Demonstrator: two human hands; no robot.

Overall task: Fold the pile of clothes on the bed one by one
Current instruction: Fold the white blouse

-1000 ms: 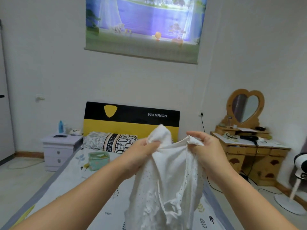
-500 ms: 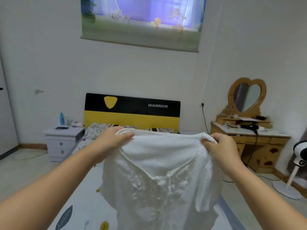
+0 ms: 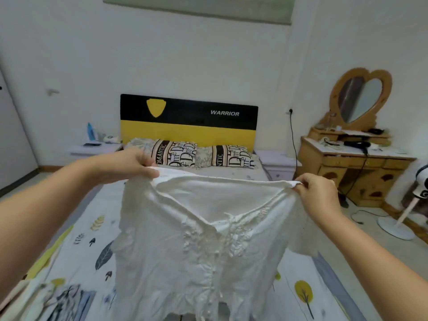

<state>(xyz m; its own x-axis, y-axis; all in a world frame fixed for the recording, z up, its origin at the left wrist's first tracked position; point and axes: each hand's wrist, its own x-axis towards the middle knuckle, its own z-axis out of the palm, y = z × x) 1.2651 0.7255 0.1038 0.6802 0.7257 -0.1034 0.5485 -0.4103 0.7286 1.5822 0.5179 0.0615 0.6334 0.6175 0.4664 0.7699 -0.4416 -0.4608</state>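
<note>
We hold a white blouse (image 3: 203,239) spread in the air over the foot half of the bed (image 3: 76,230), hanging by its shoulders with the ruffled button front facing us. Our left hand (image 3: 129,166) pinches one shoulder seam with curled fingers; our right hand (image 3: 319,195) pinches the other the same way, so both are closed on cloth. Beyond the blouse, two lettered pillows (image 3: 201,156) lie against the yellow-and-black headboard (image 3: 188,121). Below the blouse on the left, a patterned garment (image 3: 58,300) lies on the bed. The thin fabric could slip from a fingertip pinch, and lowering it unevenly would likely crease the sleeves under the body.
</note>
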